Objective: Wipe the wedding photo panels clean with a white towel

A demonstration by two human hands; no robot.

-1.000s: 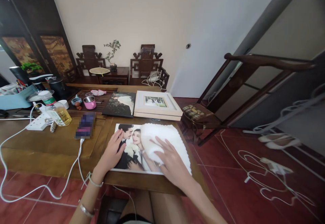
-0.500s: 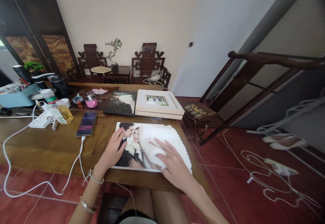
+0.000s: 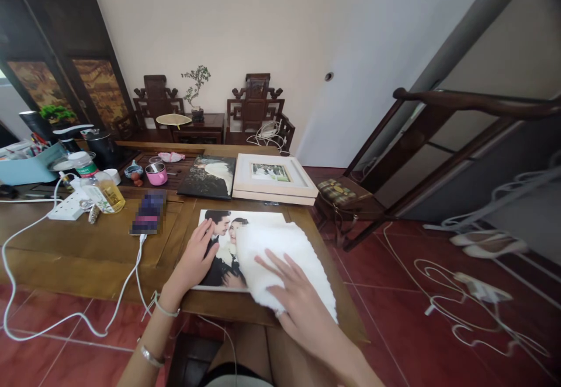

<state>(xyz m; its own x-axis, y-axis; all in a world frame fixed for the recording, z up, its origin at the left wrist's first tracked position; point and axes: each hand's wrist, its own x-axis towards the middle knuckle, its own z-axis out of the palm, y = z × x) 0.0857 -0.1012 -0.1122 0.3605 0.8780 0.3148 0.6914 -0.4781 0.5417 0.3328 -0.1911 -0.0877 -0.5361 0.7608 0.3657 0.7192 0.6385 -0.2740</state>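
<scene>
White, soft-looking cloth with a scalloped edge [image 3: 267, 244] lies at the lower centre of the frame, covering the right part of a flat rectangular photo print of two people in dark and white clothes [image 3: 230, 258] and reaching past its lower edge. Palm down on the cloth is the right hand [image 3: 298, 302], its fingers spread apart and stretched toward the upper left, gripping nothing that shows. At the print's left side the left hand [image 3: 197, 261] rests flat, fingers extended and nearly together, the tips on the picture. Both lie on a brown wooden table [image 3: 109, 264]. Just above the print, at centre, sit a dark photo panel with a white dress [image 3: 210, 176] and, right beside it, a pale wooden picture frame with a white mat [image 3: 245, 168]. Left of centre is a dark phone-like rectangle, its surface pixelated [image 3: 149, 211], a white cable at its lower end; farther left stand a pink cup [image 3: 156, 176], a clear bottle of amber liquid [image 3: 109, 194] and a white power strip [image 3: 65, 208]. A dark wooden chair [image 3: 477, 103] fills the upper right, above red floor tiles [image 3: 381, 317].
</scene>
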